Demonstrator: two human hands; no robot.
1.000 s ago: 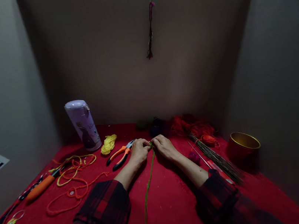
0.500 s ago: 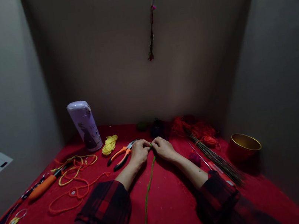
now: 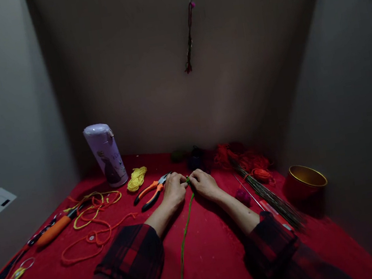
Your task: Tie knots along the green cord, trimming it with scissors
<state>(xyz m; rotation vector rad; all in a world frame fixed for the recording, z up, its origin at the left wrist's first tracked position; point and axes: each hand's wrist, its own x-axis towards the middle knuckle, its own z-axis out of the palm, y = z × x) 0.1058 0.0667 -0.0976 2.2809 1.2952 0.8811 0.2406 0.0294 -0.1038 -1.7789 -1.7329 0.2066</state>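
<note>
Green yarn (image 3: pixel 186 239) runs from between my hands down the middle of the red cloth toward me. My left hand (image 3: pixel 175 190) pinches its far end from the left, fingertips closed. From the right, my right hand (image 3: pixel 204 183) pinches the same end, its fingertips almost touching the left ones. A small green bunch shows between the fingers, but its details are too small to make out. Pliers (image 3: pixel 152 192) with orange and black handles lie just left of my left hand. A purple ball of yarn (image 3: pixel 242 196) rests right of my right forearm.
A lilac tumbler (image 3: pixel 106 156) stands at the back left, beside a yellow yarn skein (image 3: pixel 137 179). Orange yarn (image 3: pixel 96 239) and an orange-handled tool (image 3: pixel 53 230) lie left. Dry stalks (image 3: pixel 268 197) and a gold-rimmed bowl (image 3: pixel 307 176) are right. A braided cord (image 3: pixel 189 41) hangs above.
The view has shifted very slightly. Both hands stay at the same spot, still pinching the green yarn, with only tiny finger movement.
</note>
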